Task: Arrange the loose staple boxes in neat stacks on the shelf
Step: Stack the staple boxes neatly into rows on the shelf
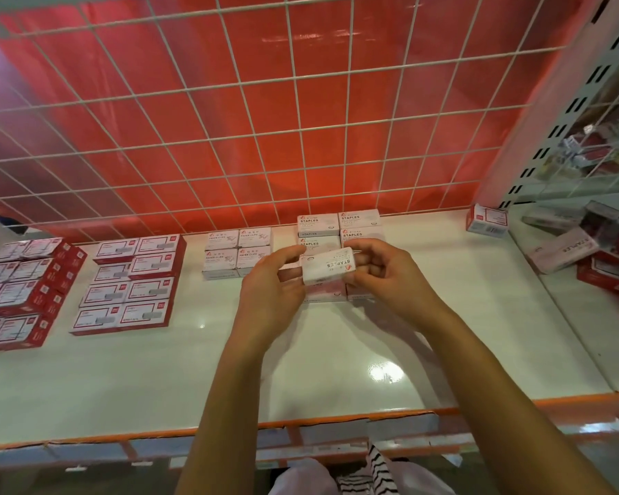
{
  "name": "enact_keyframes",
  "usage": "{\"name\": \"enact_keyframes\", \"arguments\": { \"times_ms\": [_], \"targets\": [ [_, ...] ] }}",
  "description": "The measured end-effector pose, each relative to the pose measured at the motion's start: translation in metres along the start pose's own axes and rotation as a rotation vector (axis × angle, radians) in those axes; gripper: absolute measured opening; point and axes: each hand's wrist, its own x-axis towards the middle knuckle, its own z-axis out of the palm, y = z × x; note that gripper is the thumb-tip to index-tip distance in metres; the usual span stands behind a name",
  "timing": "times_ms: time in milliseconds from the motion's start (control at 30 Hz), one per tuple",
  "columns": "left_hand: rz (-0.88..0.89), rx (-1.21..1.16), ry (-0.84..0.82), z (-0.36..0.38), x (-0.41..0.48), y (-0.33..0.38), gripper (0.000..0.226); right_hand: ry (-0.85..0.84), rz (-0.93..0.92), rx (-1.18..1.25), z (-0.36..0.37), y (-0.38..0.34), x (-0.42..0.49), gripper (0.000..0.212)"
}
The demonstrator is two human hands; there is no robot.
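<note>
Over the stacked staples block (336, 226), mid-shelf: I've got one staple box (327, 267) held in both hands just above it, label upside down to me. Left hand (276, 280) pinches the box's left end between thumb and fingers. Right hand (386, 276) grips the right end, fingers curled round it. Hands and box hide the block's front rows; only the back rows read clearly, two columns wide.

Neighbours:
- Paper-clip boxes (236, 253) just left of the block, a tidy two-by-two, close to my left wrist.
- Red-and-white boxes (129, 284) further left in flat rows, with a second group at the far left edge.
- Lone box (486, 221) at the back right, tilted, well apart from the block.
- Loose pile (586, 251) at the far right beyond a clear divider, boxes lying at mixed angles.

Surfaces:
- Shelf (229, 351) is glossy white and shows lamp glare, with an orange strip (408, 412) along its front lip.
- Boxes are small matte cardboard bricks.
- Back wall is a white wire grid (229, 119) over a shiny red sheet (158, 83).
- Perforated upright (569, 112) at the right, slotted metal.
</note>
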Motion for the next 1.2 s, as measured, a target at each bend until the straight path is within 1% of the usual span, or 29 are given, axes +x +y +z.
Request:
{"name": "enact_keyframes", "arguments": {
  "times_ms": [100,233,300,367,433,467,533,600,633,767,833,933,1033,1100,1133,1200],
  "targets": [
    [-0.015,-0.093,0.033,0.003,-0.002,0.004,0.049,0.044,-0.013,0.058,0.004,0.001,-0.002,0.041],
    [-0.039,-0.065,0.112,0.010,-0.003,0.005,0.045,0.163,-0.038,0.068,0.019,0.001,-0.008,0.042],
    [-0.085,-0.041,0.130,0.013,-0.003,0.005,0.041,0.242,-0.069,0.015,0.029,0.001,-0.012,0.045],
    [-0.130,-0.070,0.116,0.017,-0.005,0.007,0.037,0.313,-0.101,-0.035,0.038,-0.001,-0.018,0.046],
    [-0.142,-0.118,0.064,0.022,-0.010,0.012,0.047,0.363,-0.129,-0.070,0.047,-0.004,-0.024,0.043],
    [-0.130,-0.130,0.033,0.023,-0.013,0.014,0.049,0.374,-0.142,-0.083,0.051,-0.005,-0.027,0.041],
    [-0.087,-0.075,-0.002,0.026,-0.015,0.019,0.045,0.360,-0.169,-0.097,0.057,-0.005,-0.031,0.038],
    [-0.080,-0.015,0.000,0.025,-0.014,0.020,0.053,0.315,-0.177,-0.128,0.061,-0.004,-0.035,0.038],
    [-0.083,-0.028,0.006,0.023,-0.013,0.020,0.056,0.295,-0.174,-0.138,0.061,-0.003,-0.036,0.038],
    [-0.082,-0.118,0.018,0.015,-0.010,0.020,0.049,0.279,-0.159,-0.155,0.054,0.002,-0.035,0.042],
    [-0.101,-0.192,0.008,0.011,-0.009,0.019,0.047,0.310,-0.151,-0.133,0.050,0.004,-0.033,0.038],
    [-0.141,-0.364,-0.032,0.007,-0.008,0.017,0.049,0.373,-0.120,-0.044,0.044,0.004,-0.029,0.039],
    [-0.149,-0.439,-0.078,0.003,-0.006,0.015,0.049,0.362,-0.097,-0.026,0.038,0.004,-0.025,0.037],
    [-0.144,-0.394,-0.089,0.001,-0.003,0.013,0.049,0.364,-0.097,-0.044,0.037,0.004,-0.024,0.036],
    [-0.133,-0.324,-0.086,0.000,0.000,0.012,0.050,0.367,-0.097,-0.052,0.036,0.004,-0.024,0.036],
    [-0.082,-0.100,-0.080,-0.003,0.005,0.010,0.050,0.367,-0.093,-0.067,0.035,0.005,-0.023,0.037]
  ]
}}
